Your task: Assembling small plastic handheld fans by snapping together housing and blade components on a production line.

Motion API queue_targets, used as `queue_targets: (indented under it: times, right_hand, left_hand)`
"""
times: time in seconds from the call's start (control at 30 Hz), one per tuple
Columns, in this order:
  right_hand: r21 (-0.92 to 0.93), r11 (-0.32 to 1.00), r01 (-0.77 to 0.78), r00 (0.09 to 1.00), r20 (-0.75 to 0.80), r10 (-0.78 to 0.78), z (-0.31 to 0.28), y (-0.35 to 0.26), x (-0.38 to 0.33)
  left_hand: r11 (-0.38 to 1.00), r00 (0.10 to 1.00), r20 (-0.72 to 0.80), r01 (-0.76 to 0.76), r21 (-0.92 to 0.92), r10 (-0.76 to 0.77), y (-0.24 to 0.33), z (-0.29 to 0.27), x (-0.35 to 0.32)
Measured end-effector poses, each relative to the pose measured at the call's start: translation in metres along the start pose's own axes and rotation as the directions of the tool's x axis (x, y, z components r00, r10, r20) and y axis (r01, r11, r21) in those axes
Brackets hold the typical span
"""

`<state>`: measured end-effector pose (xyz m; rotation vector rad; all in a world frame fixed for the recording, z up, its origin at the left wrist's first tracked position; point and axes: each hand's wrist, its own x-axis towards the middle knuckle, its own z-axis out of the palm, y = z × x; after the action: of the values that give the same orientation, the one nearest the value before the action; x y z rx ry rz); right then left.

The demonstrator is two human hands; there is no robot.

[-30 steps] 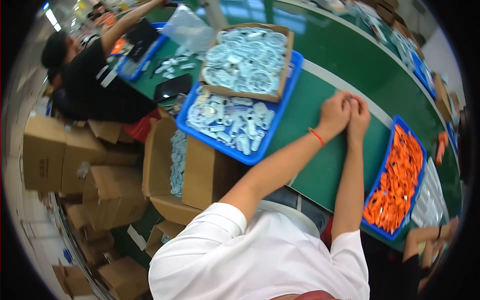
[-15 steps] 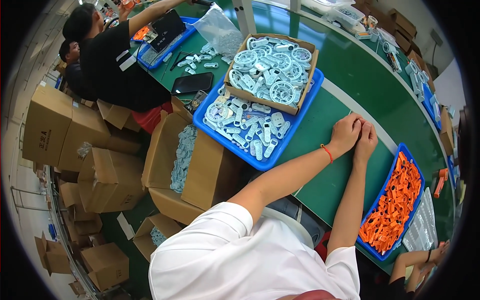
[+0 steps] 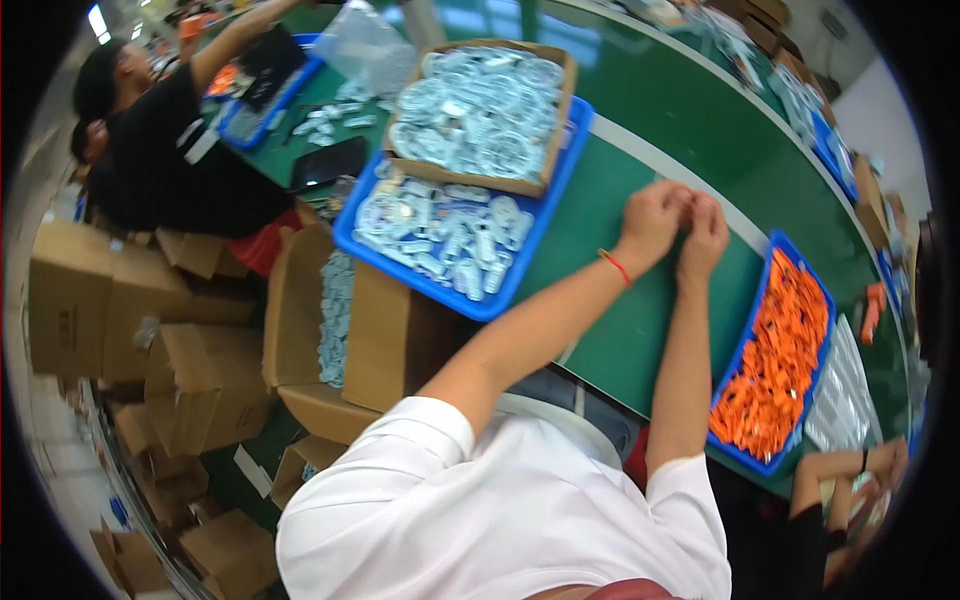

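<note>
My left hand [image 3: 652, 220], with a red cord round its wrist, is closed over the green table [image 3: 620, 325]. Touching it at the fingertips is my right hand [image 3: 704, 236], its fingers also curled shut. Whatever they hold, if anything, is hidden by the fingers. To the left of them, a blue tray [image 3: 345, 238] holds loose pale-blue plastic parts [image 3: 455, 235]. A cardboard box [image 3: 548, 160] heaped with more pale-blue parts, some wheel-shaped, rests on the tray's far side. Right of my hands is another blue tray [image 3: 828, 338] full of small orange plastic parts [image 3: 772, 360].
Open cartons [image 3: 388, 345] stand on the floor at the left, one holding pale-blue parts. A black phone [image 3: 328, 165] lies beyond the left tray. A co-worker in black [image 3: 180, 150] sits far left; another person's hands [image 3: 885, 460] show at the lower right, near clear plastic bags [image 3: 842, 395].
The view has swung, so most of the table and trays sit farther left in the picture, with some blur. My hands stay together and closed over the table.
</note>
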<state>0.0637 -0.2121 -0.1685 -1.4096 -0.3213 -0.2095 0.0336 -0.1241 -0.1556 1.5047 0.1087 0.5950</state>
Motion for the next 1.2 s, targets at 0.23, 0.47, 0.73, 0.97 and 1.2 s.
queue_targets:
  times: [0.23,0.47,0.73,0.97,1.2]
  right_hand:
    - [0.059,0.998,-0.022,1.0,0.021,0.02,0.003,0.001,0.0]
    - [0.017,0.999,0.034,0.999,0.007,-0.034,0.003,-0.008,-0.004]
    - [0.002,0.999,0.033,0.999,0.005,-0.033,0.006,-0.012,-0.002]
    - [0.065,0.997,-0.047,0.996,-0.067,0.051,0.008,-0.005,-0.002]
    - [0.085,0.985,-0.152,0.976,-0.145,0.163,0.006,-0.01,-0.002]
  left_hand:
    - [0.998,1.0,0.002,-0.019,0.06,0.019,-0.002,-0.001,0.003]
    - [0.997,1.0,0.021,-0.01,0.077,0.009,0.001,0.0,-0.001]
    - [1.0,0.999,0.054,-0.004,0.012,0.003,0.005,-0.003,0.002]
    - [0.999,0.999,0.021,0.032,0.039,-0.033,0.002,0.0,-0.002]
    - [0.994,0.999,-0.015,-0.047,0.095,0.048,-0.001,0.001,-0.002]
